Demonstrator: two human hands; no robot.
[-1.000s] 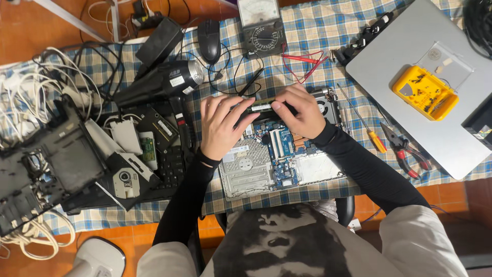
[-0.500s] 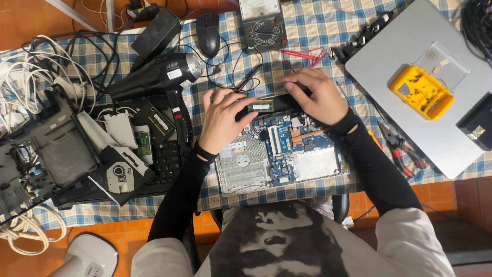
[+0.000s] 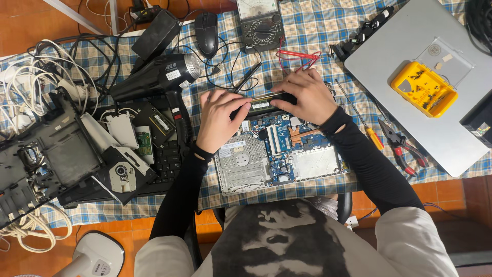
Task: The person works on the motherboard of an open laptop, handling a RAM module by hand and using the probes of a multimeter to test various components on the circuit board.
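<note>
left hand pinches left end of black bar | right hand closed over its right end | bar lies flat, long axis left-right, at far edge of opened laptop base | hair dryer to left | screwdriver to right

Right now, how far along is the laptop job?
The laptop lies open, its board bare; a drive sits out to one side. Left hand and right hand grip a black bar at its far edge. Closing up still looks undone.
</note>
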